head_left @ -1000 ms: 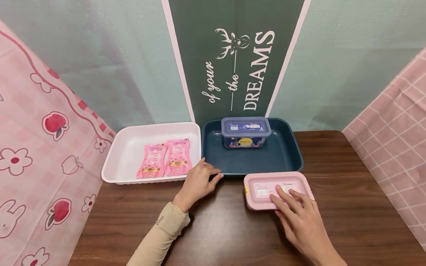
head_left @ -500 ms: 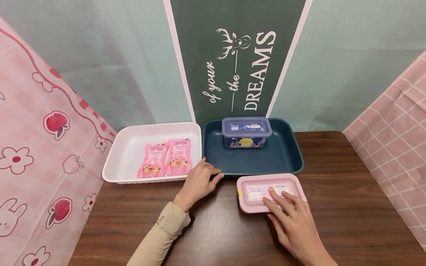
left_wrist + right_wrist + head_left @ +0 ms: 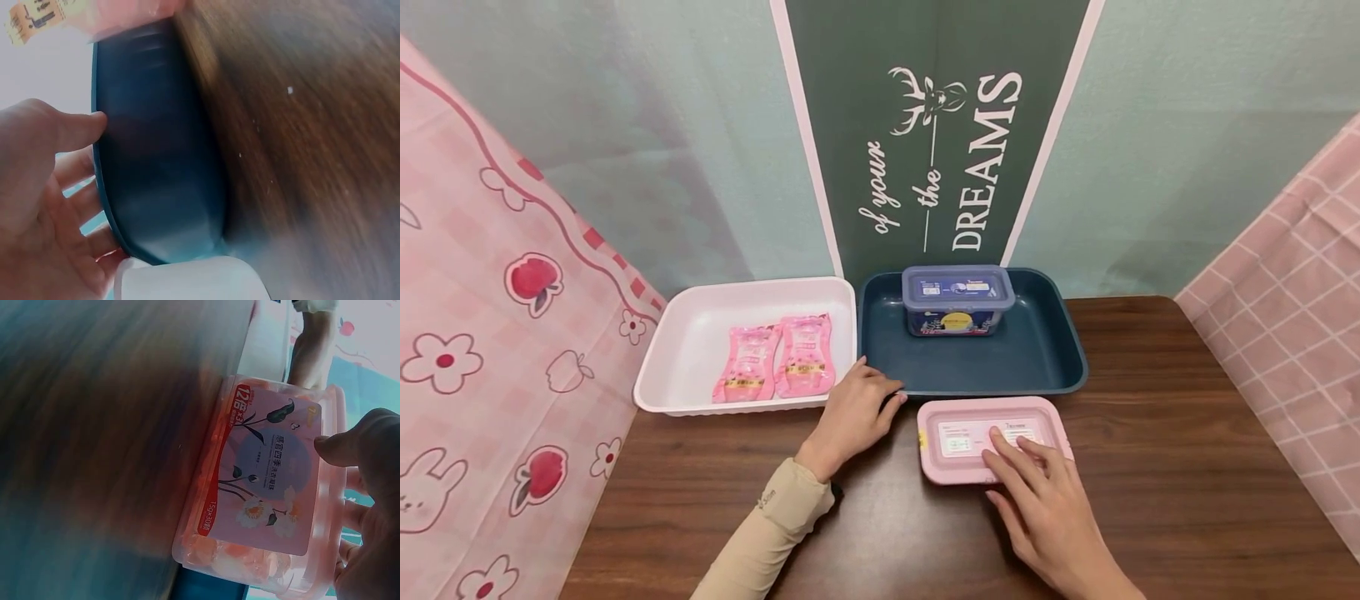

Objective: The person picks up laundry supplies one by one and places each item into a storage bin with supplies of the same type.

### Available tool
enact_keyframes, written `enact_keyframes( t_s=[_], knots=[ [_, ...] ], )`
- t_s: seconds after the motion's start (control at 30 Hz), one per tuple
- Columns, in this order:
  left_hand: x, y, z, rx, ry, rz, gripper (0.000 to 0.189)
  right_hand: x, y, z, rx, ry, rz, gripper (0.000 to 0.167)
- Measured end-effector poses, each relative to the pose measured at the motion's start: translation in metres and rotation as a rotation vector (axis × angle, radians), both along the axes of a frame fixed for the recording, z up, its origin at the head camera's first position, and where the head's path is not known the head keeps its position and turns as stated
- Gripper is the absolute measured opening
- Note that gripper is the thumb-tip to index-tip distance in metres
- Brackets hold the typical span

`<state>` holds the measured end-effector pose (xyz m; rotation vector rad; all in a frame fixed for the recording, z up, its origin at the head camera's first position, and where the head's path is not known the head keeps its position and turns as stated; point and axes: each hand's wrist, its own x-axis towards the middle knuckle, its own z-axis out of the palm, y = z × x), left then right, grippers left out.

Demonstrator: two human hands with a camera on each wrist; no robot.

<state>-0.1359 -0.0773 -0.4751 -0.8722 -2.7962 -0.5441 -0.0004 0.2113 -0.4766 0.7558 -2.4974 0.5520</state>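
My left hand (image 3: 861,408) pinches the near rim of a dark blue tray (image 3: 970,367) at its left corner. In the left wrist view the thumb (image 3: 81,130) lies outside the tray wall, with the fingers behind it. My right hand (image 3: 1045,504) holds a pink lidded laundry-pod box (image 3: 951,467) standing on the table just in front of that tray. Its fingers spread over the lid. The right wrist view shows the thumb (image 3: 334,449) against the box's front, just under the lid rim. Inside the dark tray stands a blue laundry-pod box (image 3: 955,321).
Left of the dark tray, a white tray (image 3: 681,346) contains two pink pouches (image 3: 805,354). Both trays stand on a brown wooden table (image 3: 1187,450). A green fabric backdrop (image 3: 700,150) rises behind them, with pink patterned cloths (image 3: 1292,308) at the sides.
My right hand has slid the pink box left and slightly toward me along the front of the dark tray. The left hand keeps its place on the tray rim.
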Motion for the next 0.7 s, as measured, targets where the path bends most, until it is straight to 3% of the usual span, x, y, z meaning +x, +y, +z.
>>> enact_keyframes(
  t_s=[0.2, 0.33, 0.5, 0.7],
  knots=[
    [0.003, 0.003, 0.001, 0.006, -0.009, -0.004, 0.029, -0.001, -0.005, 0.001, 0.024, -0.018, 0.024, 0.053],
    [0.006, 0.001, 0.004, 0.062, -0.051, -0.006, 0.032, -0.003, -0.006, 0.003, -0.003, -0.024, 0.06, 0.051],
    [0.013, -0.004, 0.01, 0.207, -0.079, -0.005, 0.037, -0.007, 0.011, 0.014, -0.155, -0.136, 0.122, 0.048],
    [0.031, -0.003, 0.021, 0.38, -0.063, -0.004, 0.038, -0.017, 0.038, 0.023, -0.327, -0.058, 0.115, 0.049]
  ],
)
